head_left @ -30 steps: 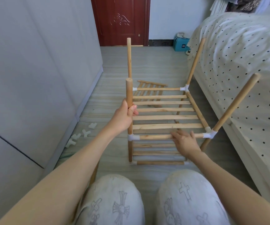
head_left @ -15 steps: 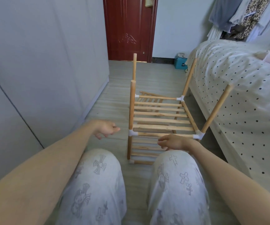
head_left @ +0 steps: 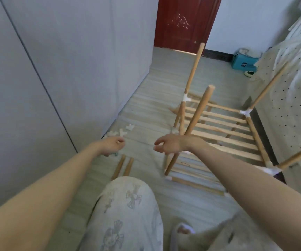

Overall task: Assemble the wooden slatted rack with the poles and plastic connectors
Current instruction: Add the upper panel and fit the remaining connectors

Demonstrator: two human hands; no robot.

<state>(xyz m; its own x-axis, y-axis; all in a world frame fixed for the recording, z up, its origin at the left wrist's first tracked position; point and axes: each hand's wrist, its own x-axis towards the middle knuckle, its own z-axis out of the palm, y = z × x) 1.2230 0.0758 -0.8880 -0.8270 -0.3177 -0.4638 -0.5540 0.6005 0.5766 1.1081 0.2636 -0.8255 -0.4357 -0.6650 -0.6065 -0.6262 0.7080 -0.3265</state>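
Note:
The wooden slatted rack (head_left: 218, 124) stands on the floor to my right, with upright poles joined at the corners by white plastic connectors (head_left: 244, 112). My left hand (head_left: 111, 144) reaches down to the floor beside the wardrobe, its fingers curled at the edge of several loose white connectors (head_left: 122, 131). Blur hides whether it pinches one. My right hand (head_left: 166, 144) hovers in front of the rack's near left pole (head_left: 196, 116), fingers loosely curled and holding nothing. Two loose poles (head_left: 123, 166) lie on the floor just below my left hand.
A grey wardrobe (head_left: 55, 69) runs along the left. A bed with a dotted cover (head_left: 294, 84) stands close on the right of the rack. A red door (head_left: 182, 22) and a teal box (head_left: 244, 63) are at the far end. My knee (head_left: 128, 205) is in the foreground.
My left hand let go of the near left pole and swung left and down to the connectors. My right hand left the front rail and lifted. The view turned left.

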